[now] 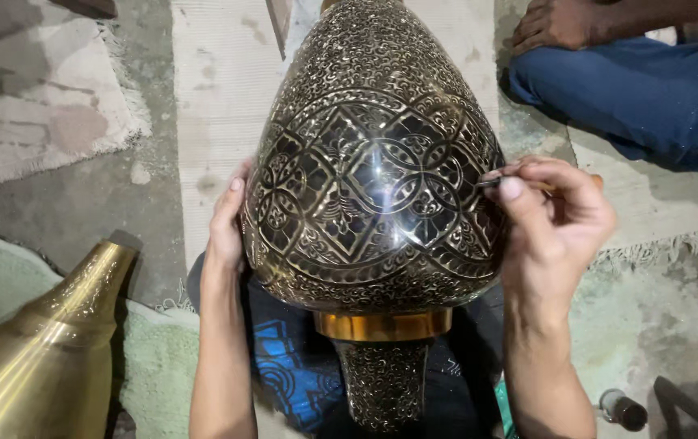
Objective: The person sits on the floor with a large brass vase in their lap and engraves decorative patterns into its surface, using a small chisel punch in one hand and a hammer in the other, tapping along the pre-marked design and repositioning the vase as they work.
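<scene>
Left hand flat against engraved vase, right hand pinching graver at its side

Big engraved brass vase lies in lap, dark floral panels, plain gold band near neck. Left hand flat against vase's left flank, steadying. Right hand pinches thin engraving tool, metal tip touching vase's right side. Plain brass vase lies lower left on pale green mat. Another person's hand rests on blue-trousered knee, top right. Small dark cylinder on floor, lower right.
</scene>
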